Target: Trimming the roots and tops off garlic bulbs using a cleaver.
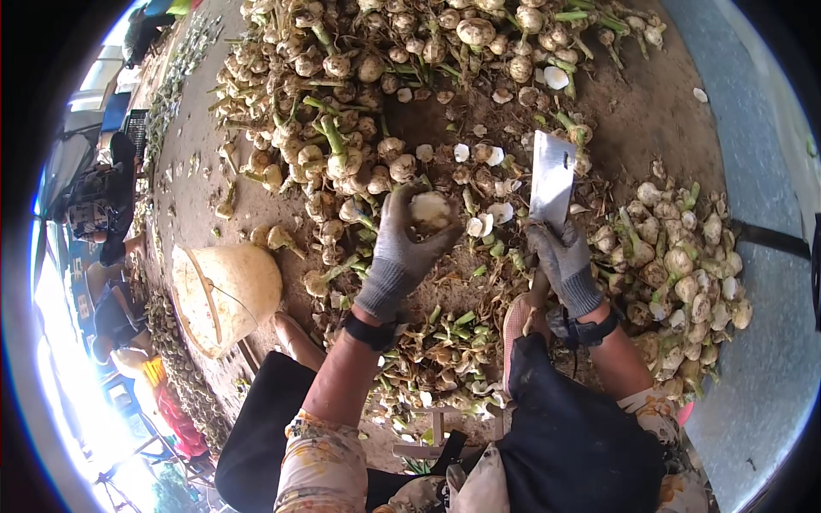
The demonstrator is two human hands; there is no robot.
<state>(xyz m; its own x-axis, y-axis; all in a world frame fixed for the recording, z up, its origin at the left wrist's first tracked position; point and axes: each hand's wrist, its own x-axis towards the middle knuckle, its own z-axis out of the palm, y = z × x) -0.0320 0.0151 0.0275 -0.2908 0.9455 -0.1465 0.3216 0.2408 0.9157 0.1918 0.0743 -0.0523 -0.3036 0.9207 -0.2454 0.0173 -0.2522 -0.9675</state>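
Observation:
My left hand [410, 240], in a grey knit glove, grips a garlic bulb [431, 211] whose pale, flat cut face shows between thumb and fingers. My gloved right hand [564, 263] is shut on a cleaver. Its broad metal blade [551, 179] points away from me, apart from the bulb. Between the hands, white cut discs [500, 212] and green stem pieces lie on the ground. Beyond them spreads a large heap of soil-stained garlic bulbs [346, 154], several with green stalks. Trimmed bulbs [680, 276] form a pile to the right of my right hand.
A cream plastic bucket [250, 292] lies tipped on its side at left. Cut stalks and dry skins [449, 340] litter the ground near my feet. A bluish-grey sheet [757, 359] edges the right side. Other people [106, 199] are at the far left beside rows of bulbs.

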